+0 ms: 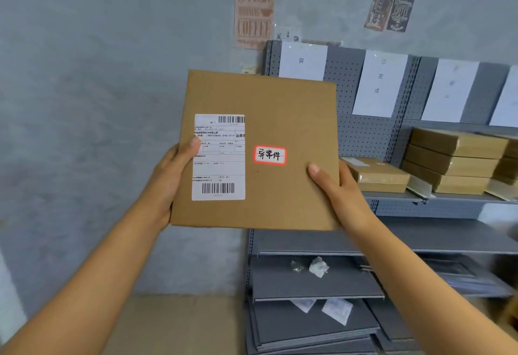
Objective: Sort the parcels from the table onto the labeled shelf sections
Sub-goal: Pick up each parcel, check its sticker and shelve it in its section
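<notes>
in hand: parcel (pixel 260 150), red-edged tag, I hold it up before the shelf (pixel 437 197)
left hand (pixel 171 183): gripping parcel's left edge
right hand (pixel 336 189): gripping its right edge
done: stacked parcels (pixel 451 158) shelved
left: place this one; table unseen

a single view is given, taken from a camera worn on the head. it is aimed forward and only slightly downward, toward a grey wall (pixel 84 102) and the left end of a shelf unit (pixel 392 136), which is seen at an angle and near. a parcel (pixel 280 108) is held close to the lens, raised in front of it, and fills the centre. both forearms are seen entering from the bottom corners. wide-angle bending is noticed at the edges. no second view is supplied.
</notes>
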A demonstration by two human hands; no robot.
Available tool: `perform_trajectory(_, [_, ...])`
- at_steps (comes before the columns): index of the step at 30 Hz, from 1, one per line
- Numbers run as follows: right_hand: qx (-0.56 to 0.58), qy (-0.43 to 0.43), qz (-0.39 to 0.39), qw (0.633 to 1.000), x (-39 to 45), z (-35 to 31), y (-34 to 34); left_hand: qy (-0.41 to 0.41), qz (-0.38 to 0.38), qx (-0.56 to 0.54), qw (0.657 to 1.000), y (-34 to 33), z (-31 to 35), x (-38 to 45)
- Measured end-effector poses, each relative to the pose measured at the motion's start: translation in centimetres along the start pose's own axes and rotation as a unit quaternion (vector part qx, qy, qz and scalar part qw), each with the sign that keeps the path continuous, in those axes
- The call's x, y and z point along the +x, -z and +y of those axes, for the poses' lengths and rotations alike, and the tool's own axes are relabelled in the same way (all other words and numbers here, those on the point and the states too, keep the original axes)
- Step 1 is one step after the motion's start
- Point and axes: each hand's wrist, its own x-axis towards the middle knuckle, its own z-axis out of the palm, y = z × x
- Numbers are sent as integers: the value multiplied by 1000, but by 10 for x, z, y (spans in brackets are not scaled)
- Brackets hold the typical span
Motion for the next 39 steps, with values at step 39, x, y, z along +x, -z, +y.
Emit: perform_trajectory(39, [-34, -166, -35, 985, 459, 249, 203, 148, 8, 69, 987, -205, -233, 444])
